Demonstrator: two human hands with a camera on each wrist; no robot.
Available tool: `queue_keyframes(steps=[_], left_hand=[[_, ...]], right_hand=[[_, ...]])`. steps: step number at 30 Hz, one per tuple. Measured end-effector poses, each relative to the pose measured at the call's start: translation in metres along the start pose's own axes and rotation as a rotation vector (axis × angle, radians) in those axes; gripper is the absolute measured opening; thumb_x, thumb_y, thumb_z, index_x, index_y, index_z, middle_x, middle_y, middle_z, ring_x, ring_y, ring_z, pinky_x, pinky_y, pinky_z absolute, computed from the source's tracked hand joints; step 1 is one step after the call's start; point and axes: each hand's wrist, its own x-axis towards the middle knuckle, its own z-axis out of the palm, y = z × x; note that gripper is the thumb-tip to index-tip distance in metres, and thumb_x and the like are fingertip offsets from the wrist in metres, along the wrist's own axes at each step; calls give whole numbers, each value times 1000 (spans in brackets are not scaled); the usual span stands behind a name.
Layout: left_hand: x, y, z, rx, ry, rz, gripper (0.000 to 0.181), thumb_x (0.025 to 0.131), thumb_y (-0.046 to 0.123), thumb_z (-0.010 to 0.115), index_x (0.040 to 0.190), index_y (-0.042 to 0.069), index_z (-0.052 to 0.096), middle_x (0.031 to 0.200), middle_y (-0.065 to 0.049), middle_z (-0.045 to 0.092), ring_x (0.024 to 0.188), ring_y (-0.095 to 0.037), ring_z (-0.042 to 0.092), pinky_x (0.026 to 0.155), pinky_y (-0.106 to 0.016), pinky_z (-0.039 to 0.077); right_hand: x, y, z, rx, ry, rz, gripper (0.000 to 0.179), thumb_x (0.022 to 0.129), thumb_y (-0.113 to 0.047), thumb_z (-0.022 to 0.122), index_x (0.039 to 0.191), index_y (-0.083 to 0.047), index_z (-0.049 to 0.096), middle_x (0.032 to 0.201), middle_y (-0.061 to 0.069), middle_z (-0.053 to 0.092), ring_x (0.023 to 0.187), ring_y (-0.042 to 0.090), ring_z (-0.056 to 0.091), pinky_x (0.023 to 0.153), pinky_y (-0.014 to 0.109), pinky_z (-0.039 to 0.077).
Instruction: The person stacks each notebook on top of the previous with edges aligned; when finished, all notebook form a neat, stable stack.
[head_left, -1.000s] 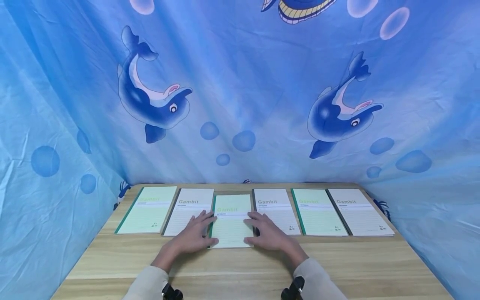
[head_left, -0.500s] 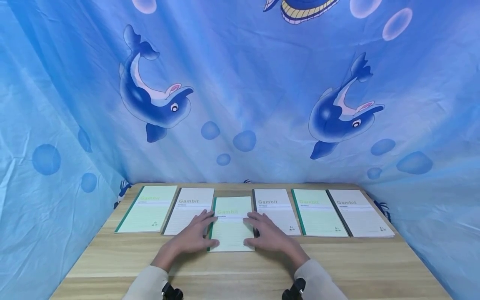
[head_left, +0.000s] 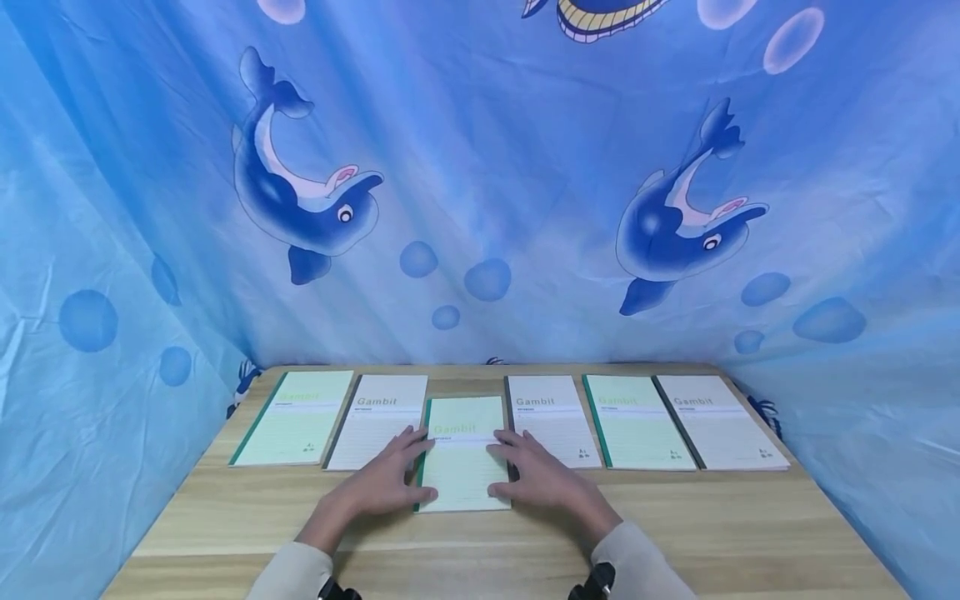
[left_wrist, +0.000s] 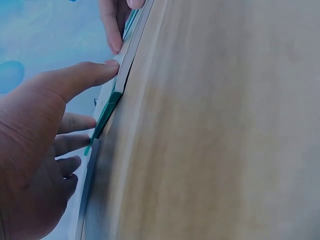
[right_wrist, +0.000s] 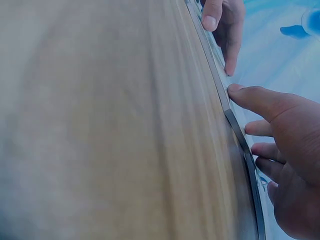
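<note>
A pale green notebook (head_left: pixel 467 462) with a green spine lies flat in the middle of the row, nearer to me than the others. My left hand (head_left: pixel 382 482) rests along its left side, thumb on the near left corner and fingers spread by the spine. On the opposite side, my right hand (head_left: pixel 542 477) touches the near right corner with its thumb. In the left wrist view the left thumb tip (left_wrist: pixel 111 65) lies at the notebook's top edge, above its green spine (left_wrist: pixel 109 110). The right wrist view shows the right thumb (right_wrist: pixel 250 97) on the cover, fingers extended.
A grey-white notebook (head_left: pixel 390 392) and a green notebook (head_left: pixel 300 417) lie to the left. To the right are a grey-white notebook (head_left: pixel 555 417), a green one (head_left: pixel 637 425) and another grey-white one (head_left: pixel 720 425). Behind the wooden table (head_left: pixel 465 558) hangs a blue dolphin curtain (head_left: pixel 480 183).
The middle green notebook has slid toward me, out of line with the row. Both hands stay on its sides, almost in the same place.
</note>
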Motion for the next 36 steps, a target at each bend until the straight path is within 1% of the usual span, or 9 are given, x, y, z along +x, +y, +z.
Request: queue_keyframes(steps=[3,7,9,13,18,25,29,34,36], left_hand=[[-4,2,1,4,-16,-3,86,84,53,78,153,12,50,169,-11,33,160,-38,19,126,-62,28],[-9,4,0,28,-6,21,84,85,55,77,152,11,51,167,-13,36,159,-39,22,126,-63,27],[-12,6,-1,43,7,31,82,87,57,74,152,12,51,166,-13,38,158,-39,27,125,-62,29],[-21,11,-7,17,38,32,73,96,59,62,152,13,51,161,-13,46,151,-38,40,121,-62,36],[-34,23,-12,-116,73,-11,65,101,53,58,145,6,57,150,-17,56,141,-40,52,117,-61,42],[-45,29,-9,-276,98,-135,59,102,47,59,136,0,64,136,-19,67,127,-38,64,109,-58,50],[-48,26,-7,-365,101,-194,56,104,45,56,134,-1,65,134,-20,68,122,-38,67,105,-55,54],[-49,24,-6,-552,76,-283,63,103,46,56,139,-6,59,140,-24,63,120,-36,68,97,-44,61],[-50,25,-6,-613,66,-314,64,103,45,58,140,-7,57,143,-25,60,124,-36,66,99,-42,60]], right_hand=[[-3,-3,1,3,-5,-1,70,92,-49,72,150,-16,54,167,11,37,156,42,29,128,61,24],[-8,-5,3,17,-3,-9,73,92,-48,72,153,-16,50,167,12,37,156,41,30,127,61,25],[-12,-5,3,34,-8,-6,75,93,-49,71,156,-15,46,167,13,36,155,39,32,127,60,28],[-23,-6,4,66,-9,-2,77,95,-48,69,158,-12,41,167,15,34,154,37,35,124,58,34],[-38,-8,3,119,32,-3,77,95,-44,70,157,-8,42,162,17,40,150,38,41,122,57,37],[-53,-14,-3,341,71,41,66,98,-35,68,153,-4,46,151,18,53,141,38,53,116,56,45],[-58,-13,-3,484,51,59,63,100,-30,65,152,0,46,149,23,55,134,40,58,111,52,51],[-59,-11,-1,655,28,71,59,101,-23,64,150,5,46,147,25,56,131,38,61,106,39,56],[-58,-11,1,703,30,81,57,102,-21,64,149,7,47,146,25,57,131,38,61,107,39,56]])
